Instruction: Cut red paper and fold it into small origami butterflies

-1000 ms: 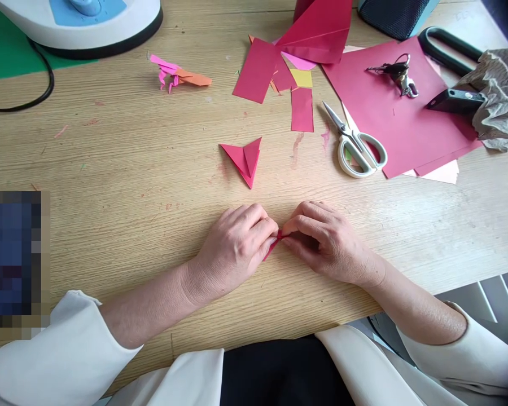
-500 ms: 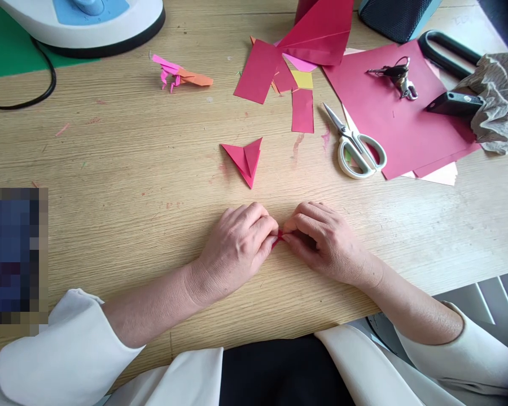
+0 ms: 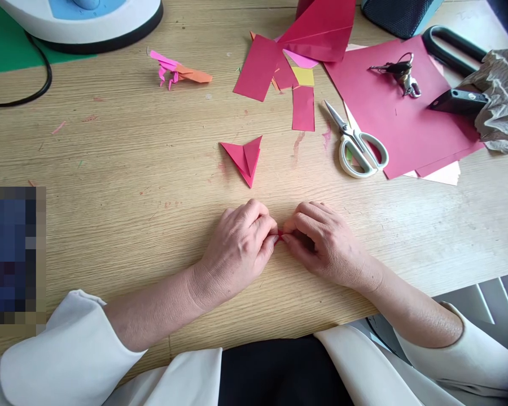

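Note:
Between my two hands, near the table's front edge, is a small piece of red paper, mostly hidden by the fingers. My left hand pinches it from the left with thumb and fingertips. From the right, my right hand pinches the same piece, its fingers curled. A folded red paper shape with pointed corners lies on the table just beyond my left hand.
White-handled scissors lie right of centre beside red sheets with keys on top. Paper scraps and a pink and orange folded figure lie farther back. A white and blue appliance stands at the back left.
Both hands keep their pinch on the small red paper, and the left fingers have shifted very slightly. The whole view has moved a little.

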Tool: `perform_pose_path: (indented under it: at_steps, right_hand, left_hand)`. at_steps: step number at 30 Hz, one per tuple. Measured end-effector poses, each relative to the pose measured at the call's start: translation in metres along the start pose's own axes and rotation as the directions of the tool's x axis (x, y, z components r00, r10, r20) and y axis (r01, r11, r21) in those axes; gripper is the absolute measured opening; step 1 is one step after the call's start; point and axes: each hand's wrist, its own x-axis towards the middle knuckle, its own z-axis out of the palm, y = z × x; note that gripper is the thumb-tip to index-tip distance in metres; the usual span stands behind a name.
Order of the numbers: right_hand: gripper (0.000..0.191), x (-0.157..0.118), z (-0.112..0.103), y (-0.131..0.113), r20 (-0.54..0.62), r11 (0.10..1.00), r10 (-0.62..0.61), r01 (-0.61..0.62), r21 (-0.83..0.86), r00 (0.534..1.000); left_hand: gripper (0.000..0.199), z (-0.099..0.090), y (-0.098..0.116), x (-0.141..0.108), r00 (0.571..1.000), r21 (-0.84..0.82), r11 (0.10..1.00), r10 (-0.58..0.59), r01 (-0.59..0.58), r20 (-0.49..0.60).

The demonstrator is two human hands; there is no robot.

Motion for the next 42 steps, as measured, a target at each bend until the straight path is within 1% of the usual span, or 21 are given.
perform_pose_path:
  at_steps: [4, 6, 11, 15, 22, 27, 32, 42]
  right_hand:
    - [0.006, -0.009, -0.006, 0.003, -0.026, 0.995, -0.012, 0.014, 0.102, 1.0]
    - [0.009, -0.013, -0.009, 0.005, -0.034, 0.993, -0.045, 0.049, 0.111, 0.998]
    - [0.021, -0.018, -0.009, 0.01, -0.035, 0.983, -0.18, 0.18, 0.021, 0.983]
    - [0.019, -0.018, -0.008, 0.01, -0.017, 0.975, -0.219, 0.218, -0.043, 0.976]
    - [0.023, -0.018, -0.008, 0.01, -0.027, 0.971, -0.234, 0.232, -0.061, 0.972]
    - [0.021, -0.018, -0.007, 0.01, -0.028, 0.971, -0.23, 0.227, -0.071, 0.973]
    - [0.021, -0.017, -0.007, 0.009, -0.029, 0.973, -0.222, 0.22, -0.068, 0.975]
    - [0.02, -0.016, -0.006, 0.008, -0.017, 0.973, -0.216, 0.214, -0.083, 0.976]
  left_hand:
    - [0.012, 0.0, 0.001, 0.001, 1.0, 0.006, 1.0, -0.022, 0.023, -0.003]
    - [0.013, 0.0, 0.002, 0.002, 0.999, 0.005, 0.999, -0.035, 0.035, 0.0]
    - [0.014, 0.0, 0.003, 0.003, 0.999, 0.003, 0.999, -0.045, 0.045, -0.009]
    - [0.015, 0.001, 0.003, 0.003, 0.999, -0.002, 0.999, -0.049, 0.049, -0.007]
    - [0.012, 0.002, 0.002, 0.003, 0.999, -0.004, 0.999, -0.051, 0.051, -0.017]
    - [0.01, 0.001, 0.002, 0.003, 0.999, -0.002, 0.999, -0.05, 0.05, -0.013]
    - [0.011, 0.001, 0.003, 0.004, 0.998, -0.002, 0.998, -0.068, 0.068, 0.007]
    - [0.005, 0.002, 0.004, 0.005, 0.995, 0.0, 0.995, -0.096, 0.096, 0.001]
